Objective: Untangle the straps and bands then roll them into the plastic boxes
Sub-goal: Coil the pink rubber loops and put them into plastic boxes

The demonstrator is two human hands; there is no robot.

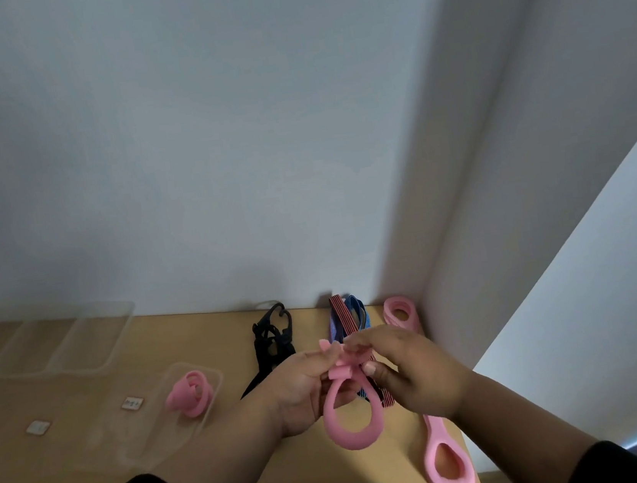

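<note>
Pink band (348, 418) pinched at its knot by both the left hand (306, 387) and right hand (413, 374); one roll (191, 393) is boxed left of it, several straps (348, 318) beyond wait.

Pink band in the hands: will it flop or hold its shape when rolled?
The pink band likely feels soft and light: its loop sags below both hands, left and right. It probably springs open once released; the rolled band in the plastic box sits loosely coiled.

Pale grey-white wall (176, 138), jutting white corner column (482, 181), light wooden tabletop (76, 471), dim even light
</note>
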